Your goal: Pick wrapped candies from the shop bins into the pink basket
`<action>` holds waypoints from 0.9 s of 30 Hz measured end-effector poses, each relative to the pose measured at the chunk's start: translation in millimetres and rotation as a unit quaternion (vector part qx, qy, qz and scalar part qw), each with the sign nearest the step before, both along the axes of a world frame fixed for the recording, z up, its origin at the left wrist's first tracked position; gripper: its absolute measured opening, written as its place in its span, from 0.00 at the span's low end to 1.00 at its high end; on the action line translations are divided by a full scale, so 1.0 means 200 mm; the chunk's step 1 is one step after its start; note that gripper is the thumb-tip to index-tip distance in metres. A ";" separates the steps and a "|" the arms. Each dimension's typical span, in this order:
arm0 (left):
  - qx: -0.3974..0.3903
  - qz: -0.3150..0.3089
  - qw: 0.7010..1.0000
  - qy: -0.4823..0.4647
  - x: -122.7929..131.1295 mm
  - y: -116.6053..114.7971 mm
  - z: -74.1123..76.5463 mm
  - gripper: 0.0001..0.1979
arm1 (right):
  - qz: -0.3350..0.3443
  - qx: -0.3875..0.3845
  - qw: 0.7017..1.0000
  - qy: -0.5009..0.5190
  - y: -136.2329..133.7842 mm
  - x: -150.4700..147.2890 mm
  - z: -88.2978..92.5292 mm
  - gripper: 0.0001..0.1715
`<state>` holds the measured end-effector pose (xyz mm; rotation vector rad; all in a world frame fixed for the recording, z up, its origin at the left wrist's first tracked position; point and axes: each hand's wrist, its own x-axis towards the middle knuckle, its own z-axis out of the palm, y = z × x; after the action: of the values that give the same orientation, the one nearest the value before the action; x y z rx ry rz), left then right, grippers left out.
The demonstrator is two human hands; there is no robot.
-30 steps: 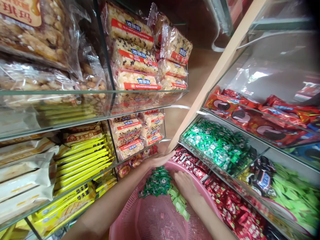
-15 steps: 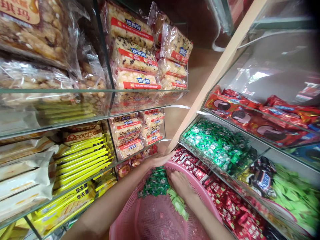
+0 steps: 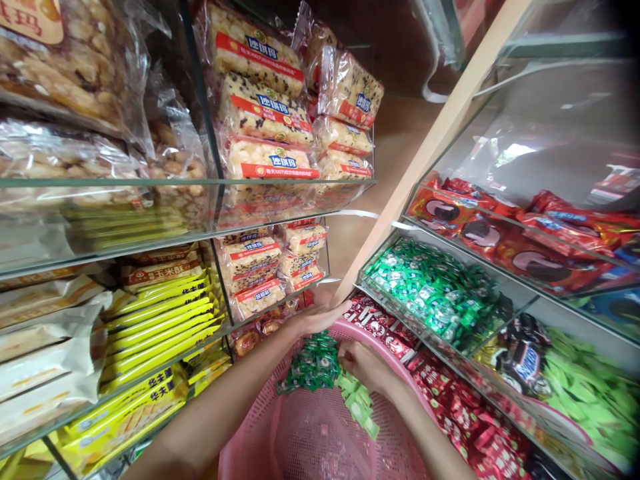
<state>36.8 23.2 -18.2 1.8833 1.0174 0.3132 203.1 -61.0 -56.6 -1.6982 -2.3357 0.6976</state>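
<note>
Since half a second ago, the right hand (image 3: 367, 367) has drawn slightly up and away from the dark green sweets (image 3: 317, 360), and its fingers look more curled. Goods at the left of the frame also sit a touch further left, so the camera has probably shifted. The sweets lie much as they did, so I judge that this small motion has left their arrangement nearly unchanged.

Those dark green sweets are heaped inside the pink basket (image 3: 310, 440), at lower centre, with a trail of pale green sweets (image 3: 360, 403) running down from their right edge. Just beside both, the right hand's fingers are bent in toward the palm; whether anything is pinched between them I cannot tell. At the basket's far rim, the left hand (image 3: 320, 317) lies stretched toward the centre, fingers roughly straight; its underside is hidden, so I cannot tell whether it grips the rim.

Further out, red packets (image 3: 465, 413) fill the lower right, below a glass compartment of green-wrapped sweets (image 3: 435, 287). Yellow packs (image 3: 165, 320) line the lower left, and red-banded bars (image 3: 270, 107) are stacked at upper centre.
</note>
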 end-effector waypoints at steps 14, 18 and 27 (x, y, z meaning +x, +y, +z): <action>0.004 0.008 1.000 0.016 0.00 0.01 0.00 0.43 | 0.063 -0.074 0.990 0.102 -0.03 -0.10 0.09 0.09; 0.008 -0.004 1.000 0.000 -0.01 -0.01 0.01 0.43 | 0.046 -0.025 0.995 0.091 -0.02 -0.12 0.04 0.10; 0.001 -0.008 1.000 0.009 -0.02 -0.01 0.01 0.43 | 0.078 -0.114 0.986 0.096 -0.03 -0.10 0.05 0.06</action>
<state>32.2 21.9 -15.2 1.8982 1.0142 0.2874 182.2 -66.5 -47.1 -1.4627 -2.3425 1.1443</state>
